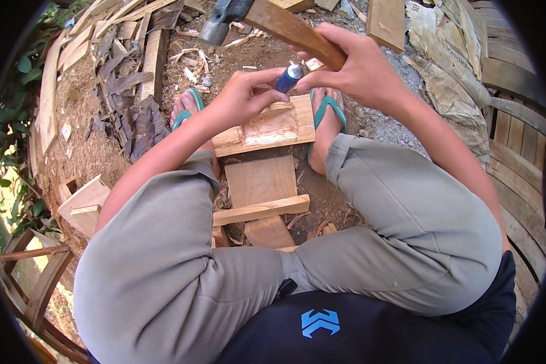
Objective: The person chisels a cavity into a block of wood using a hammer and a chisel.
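Note:
My left hand [242, 97] is closed round the blue handle of a chisel [288, 79], its metal-capped end pointing up; the blade is hidden. My right hand [365, 70] grips a hammer [285, 27] by the lower end of its wooden handle. The hammer's metal head is raised at the top of the view, up and left of the chisel. Below both hands lies a wooden block [227, 142] between my sandalled feet, with a rough, splintered recess cut into its upper face.
Nearer me lie a flat board [261, 179] and a wooden strip [261, 209]. Bark and offcuts [127, 85] are heaped at the left, by a wooden frame [42, 279]. A crumpled sheet [449, 79] and stacked slats [515, 164] line the right. Shavings litter the dirt.

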`<state>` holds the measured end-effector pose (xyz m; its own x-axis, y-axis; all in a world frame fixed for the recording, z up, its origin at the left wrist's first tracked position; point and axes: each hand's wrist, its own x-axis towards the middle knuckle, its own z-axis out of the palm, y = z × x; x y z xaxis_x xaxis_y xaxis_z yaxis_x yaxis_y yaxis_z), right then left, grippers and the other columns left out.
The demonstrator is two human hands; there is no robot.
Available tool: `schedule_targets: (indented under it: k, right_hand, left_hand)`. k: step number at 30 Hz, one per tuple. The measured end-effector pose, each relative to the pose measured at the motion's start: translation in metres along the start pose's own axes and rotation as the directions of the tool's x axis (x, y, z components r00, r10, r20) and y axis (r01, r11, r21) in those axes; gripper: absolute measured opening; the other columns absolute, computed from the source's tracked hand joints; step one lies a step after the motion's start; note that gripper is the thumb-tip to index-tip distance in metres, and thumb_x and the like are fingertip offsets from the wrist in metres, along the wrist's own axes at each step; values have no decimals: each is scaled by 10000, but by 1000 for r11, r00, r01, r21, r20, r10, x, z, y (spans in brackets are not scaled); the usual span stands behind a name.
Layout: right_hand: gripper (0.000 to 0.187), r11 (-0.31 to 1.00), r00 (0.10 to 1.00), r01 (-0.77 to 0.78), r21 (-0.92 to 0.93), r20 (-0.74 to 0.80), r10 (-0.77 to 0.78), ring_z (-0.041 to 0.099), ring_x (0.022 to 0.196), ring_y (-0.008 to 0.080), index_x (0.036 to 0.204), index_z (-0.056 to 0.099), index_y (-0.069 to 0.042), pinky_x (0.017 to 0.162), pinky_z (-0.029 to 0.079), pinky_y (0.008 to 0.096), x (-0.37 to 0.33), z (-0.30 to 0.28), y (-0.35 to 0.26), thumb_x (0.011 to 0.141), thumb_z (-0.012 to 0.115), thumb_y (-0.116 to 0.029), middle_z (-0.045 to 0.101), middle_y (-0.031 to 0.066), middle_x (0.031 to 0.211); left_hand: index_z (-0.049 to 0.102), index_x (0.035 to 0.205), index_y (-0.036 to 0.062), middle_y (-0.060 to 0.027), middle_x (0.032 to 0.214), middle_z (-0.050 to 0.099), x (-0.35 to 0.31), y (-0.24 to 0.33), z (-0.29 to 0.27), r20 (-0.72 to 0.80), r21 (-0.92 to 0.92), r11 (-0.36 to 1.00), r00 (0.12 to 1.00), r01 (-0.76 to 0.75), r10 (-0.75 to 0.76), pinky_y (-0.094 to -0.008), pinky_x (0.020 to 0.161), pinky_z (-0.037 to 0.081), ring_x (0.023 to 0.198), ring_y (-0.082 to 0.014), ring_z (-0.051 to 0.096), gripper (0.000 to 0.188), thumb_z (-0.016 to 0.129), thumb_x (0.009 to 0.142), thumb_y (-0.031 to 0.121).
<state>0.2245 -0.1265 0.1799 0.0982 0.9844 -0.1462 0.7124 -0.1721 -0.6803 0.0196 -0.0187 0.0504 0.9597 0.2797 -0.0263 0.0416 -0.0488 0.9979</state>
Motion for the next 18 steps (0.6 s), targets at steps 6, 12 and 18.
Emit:
schedule_targets:
  k: [6, 12, 18]
  right_hand:
    - [411, 989, 994, -71, 130, -72, 80, 547, 667, 157, 1128, 654, -35, 613, 434, 321, -46, -45, 18, 967, 705, -410, 620, 91, 764]
    - [376, 990, 978, -112, -91, 164, 126, 589, 581, 211, 1032, 625, -26, 552, 435, 356, -56, -36, 19, 1000, 660, -399, 626, 113, 681]
    - [343, 1000, 1000, 7, 20, -6, -7, 596, 568, 291, 1013, 619, -29, 545, 443, 393, -61, -38, 5, 980, 686, -363, 601, 168, 661]
  left_hand:
    - [665, 1232, -11, -75, 1137, 714, 0, -7, -4, -7, -60, 994, 996, 88, -88, -328, 961, 585, 1075, -141, 675, 283, 692, 953, 30]
    - [664, 1222, -22, -75, 1120, 709, -3, -3, -3, 39, 15, 998, 998, 58, -58, -331, 945, 573, 1062, -141, 672, 273, 689, 955, 24]
    - [667, 1194, -27, -80, 1140, 714, -1, -6, -7, -12, 3, 994, 994, 106, -106, -341, 961, 544, 1086, -151, 669, 263, 712, 948, 55]
